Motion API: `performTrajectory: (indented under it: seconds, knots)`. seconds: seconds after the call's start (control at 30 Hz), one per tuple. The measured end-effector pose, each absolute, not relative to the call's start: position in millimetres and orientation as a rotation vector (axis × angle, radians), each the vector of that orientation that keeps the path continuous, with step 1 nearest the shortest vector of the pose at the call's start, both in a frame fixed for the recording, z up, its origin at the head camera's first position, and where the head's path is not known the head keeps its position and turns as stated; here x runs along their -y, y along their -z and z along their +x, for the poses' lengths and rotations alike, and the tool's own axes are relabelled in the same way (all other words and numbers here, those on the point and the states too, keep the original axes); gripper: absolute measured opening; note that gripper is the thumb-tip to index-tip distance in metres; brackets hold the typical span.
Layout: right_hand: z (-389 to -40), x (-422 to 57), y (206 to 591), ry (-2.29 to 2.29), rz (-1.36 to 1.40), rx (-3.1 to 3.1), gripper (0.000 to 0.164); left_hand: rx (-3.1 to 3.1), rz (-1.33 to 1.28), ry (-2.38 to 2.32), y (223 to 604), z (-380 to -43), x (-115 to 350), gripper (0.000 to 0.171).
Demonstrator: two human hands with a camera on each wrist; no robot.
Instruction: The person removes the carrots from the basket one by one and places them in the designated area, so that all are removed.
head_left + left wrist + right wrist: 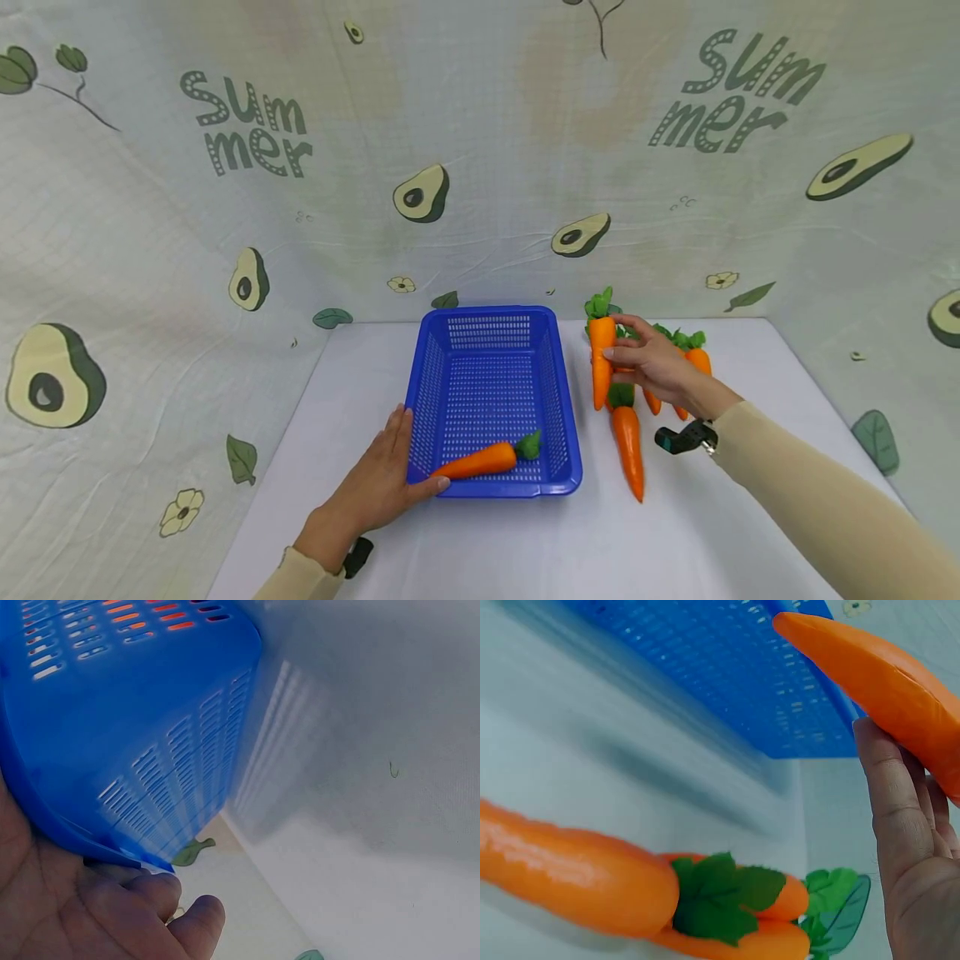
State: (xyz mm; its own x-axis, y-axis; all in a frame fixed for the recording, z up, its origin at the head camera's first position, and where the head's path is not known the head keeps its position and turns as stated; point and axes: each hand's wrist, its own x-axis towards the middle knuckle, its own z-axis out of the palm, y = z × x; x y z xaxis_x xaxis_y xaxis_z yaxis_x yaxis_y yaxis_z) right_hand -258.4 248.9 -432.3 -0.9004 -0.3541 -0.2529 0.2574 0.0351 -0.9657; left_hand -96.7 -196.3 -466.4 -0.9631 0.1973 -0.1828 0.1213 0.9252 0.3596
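Note:
My right hand point(651, 360) pinches an orange carrot point(602, 360) with a green leafy top, held upright to the right of the blue plastic basket point(567, 392). In the right wrist view, the fingers lie against this held carrot point(889, 679), whose tip points toward the basket. Another carrot point(480, 461) lies inside the basket along its front side. My left hand point(382, 475) rests against the basket's front left corner, fingers along the left rim and thumb at the front rim. The left wrist view shows that palm point(67, 915) against the rim from below.
Below the right hand one carrot point(628, 450) lies apart on the white table point(480, 550). More carrots point(699, 360) lie behind and under that hand, partly hidden. A printed cloth point(495, 167) hangs at the back and sides.

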Motion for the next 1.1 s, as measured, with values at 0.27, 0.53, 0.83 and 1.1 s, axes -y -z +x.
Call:
performTrajectory:
  seconds: [0.27, 0.53, 0.83, 1.1]
  knots:
    - [-248, -272, 437, 1.838, -0.05, -2.004, 0.075, -2.86, 0.219, -0.511, 468, -97, 197, 0.129]
    - [-231, -298, 450, 1.71, -0.022, -2.111, 0.085, -2.874, 0.237, -0.515, 468, -97, 197, 0.129]
    - [-214, -319, 470, 1.608, 0.057, -2.172, 0.089, -2.889, 0.24, -0.452, 467, -96, 197, 0.127]
    - [-202, -326, 484, 1.483, 0.091, -2.251, 0.085, -2.908, 0.253, -0.366, 463, -96, 196, 0.127]
